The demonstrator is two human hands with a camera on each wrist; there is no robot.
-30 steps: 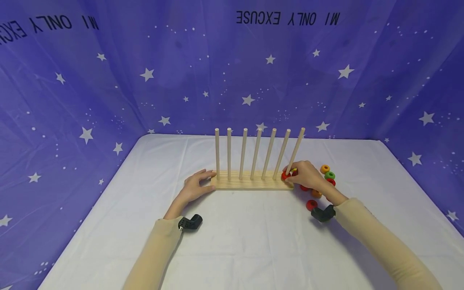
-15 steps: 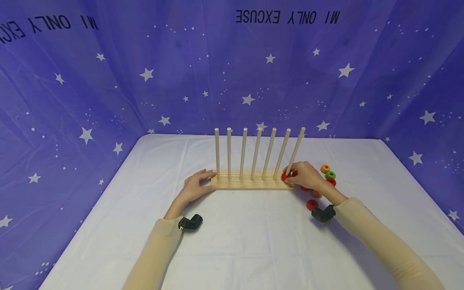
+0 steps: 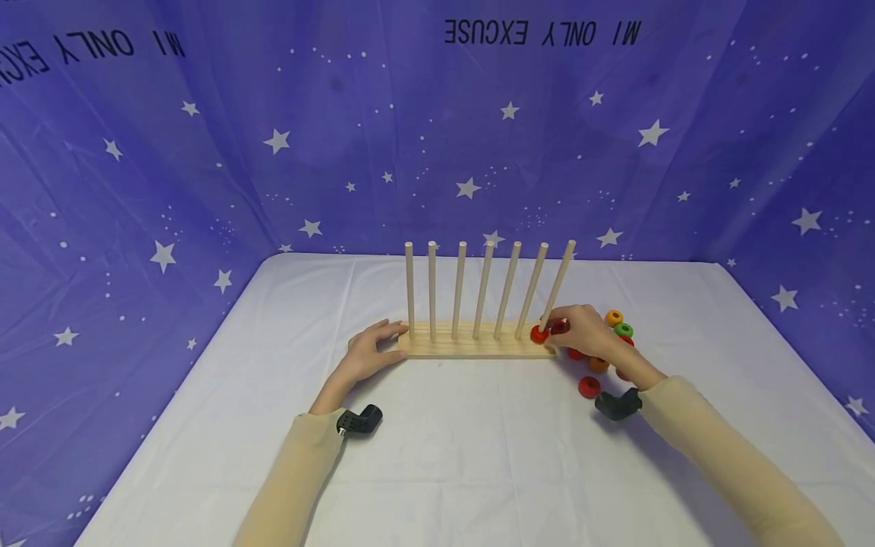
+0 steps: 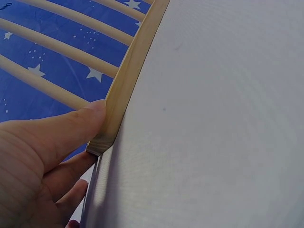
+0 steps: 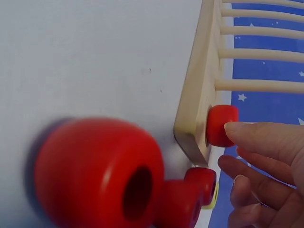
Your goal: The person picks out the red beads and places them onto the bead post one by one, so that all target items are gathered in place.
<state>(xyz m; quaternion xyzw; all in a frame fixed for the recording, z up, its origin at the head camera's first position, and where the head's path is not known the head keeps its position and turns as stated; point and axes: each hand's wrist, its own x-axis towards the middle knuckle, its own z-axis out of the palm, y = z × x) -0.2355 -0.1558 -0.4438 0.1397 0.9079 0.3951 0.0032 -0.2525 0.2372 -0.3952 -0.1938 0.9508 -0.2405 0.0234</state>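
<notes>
A wooden peg rack (image 3: 472, 348) with a row of upright pegs stands on the white table. My left hand (image 3: 368, 352) holds its left end; in the left wrist view the thumb (image 4: 97, 111) lies on the edge near the corner. A red bead (image 3: 539, 334) sits at the foot of the rightmost peg, against the base. Beside it is my right hand (image 3: 581, 330), its fingers loosely bent and spread off the bead. In the right wrist view the thumb (image 5: 242, 133) overlaps the red bead's edge; whether it touches is hard to tell.
Right of the rack lie several loose beads: an orange bead (image 3: 614, 317), a green bead (image 3: 623, 330) and a near red bead (image 3: 589, 387) among them. My right forearm covers part of this group. A purple star-patterned curtain (image 3: 410, 152) rises behind the table.
My right hand has drawn slightly right and its fingers have parted from the red bead, which stays at the foot of the rightmost peg. The left hand has not moved.
</notes>
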